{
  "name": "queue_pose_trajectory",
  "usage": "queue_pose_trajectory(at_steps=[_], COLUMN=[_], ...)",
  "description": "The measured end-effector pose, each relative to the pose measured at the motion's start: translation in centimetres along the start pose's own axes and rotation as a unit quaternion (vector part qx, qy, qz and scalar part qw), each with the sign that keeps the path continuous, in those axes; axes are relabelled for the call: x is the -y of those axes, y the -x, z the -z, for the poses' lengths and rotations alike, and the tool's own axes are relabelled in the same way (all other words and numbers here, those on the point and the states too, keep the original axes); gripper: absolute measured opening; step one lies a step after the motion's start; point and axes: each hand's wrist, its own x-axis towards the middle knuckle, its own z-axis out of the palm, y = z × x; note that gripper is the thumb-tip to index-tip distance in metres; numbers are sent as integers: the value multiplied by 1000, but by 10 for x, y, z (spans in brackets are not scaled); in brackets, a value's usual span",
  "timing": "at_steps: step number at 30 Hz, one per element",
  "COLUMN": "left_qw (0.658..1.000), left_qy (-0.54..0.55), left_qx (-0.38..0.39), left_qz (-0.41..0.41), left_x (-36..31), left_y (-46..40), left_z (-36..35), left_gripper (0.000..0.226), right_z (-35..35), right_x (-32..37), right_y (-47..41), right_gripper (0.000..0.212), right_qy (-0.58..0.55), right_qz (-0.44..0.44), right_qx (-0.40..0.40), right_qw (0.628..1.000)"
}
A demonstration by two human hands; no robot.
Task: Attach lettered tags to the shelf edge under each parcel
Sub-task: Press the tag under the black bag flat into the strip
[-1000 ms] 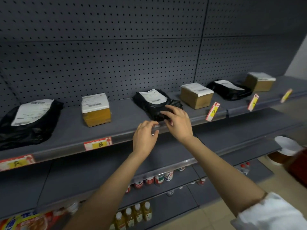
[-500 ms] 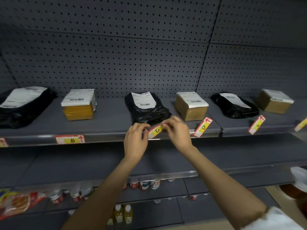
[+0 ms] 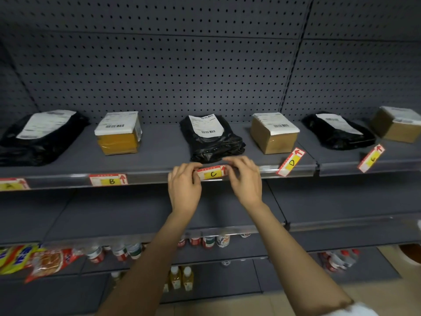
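Both hands worked at the shelf edge [image 3: 150,176]. The left hand [image 3: 184,188] pinched the left end of the C tag [image 3: 211,173]; the right hand [image 3: 245,179] pinched its right end. The tag lay level against the edge, directly below the black bag parcel [image 3: 211,142]. Tags B [image 3: 108,180] and A [image 3: 12,184] sat flat; D [image 3: 290,161] and E [image 3: 371,158] hung tilted.

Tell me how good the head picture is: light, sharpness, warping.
Head view: dim, even light with a thin glare along the shelf edge; the middle is sharp, so the C tag between the left hand and right hand reads clearly; the A tag and the far-right box blur; wide-angle warping bows the shelf.
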Motion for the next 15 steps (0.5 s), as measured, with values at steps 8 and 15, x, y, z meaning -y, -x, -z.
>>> queue_pose_trajectory(at_steps=[8,15], left_qw=[997,998], left_qy=[69,63], left_qx=[12,28], left_qz=[-15,6], left_x=[2,-9], left_y=[7,7], left_z=[-7,-5], left_gripper=[23,29], right_z=[-9,3], right_x=[-2,-2], right_y=[29,31], right_gripper=[58,58], right_qy=[30,54], right_qz=[-81,-84], right_qx=[-36,-14], right_qw=[996,995])
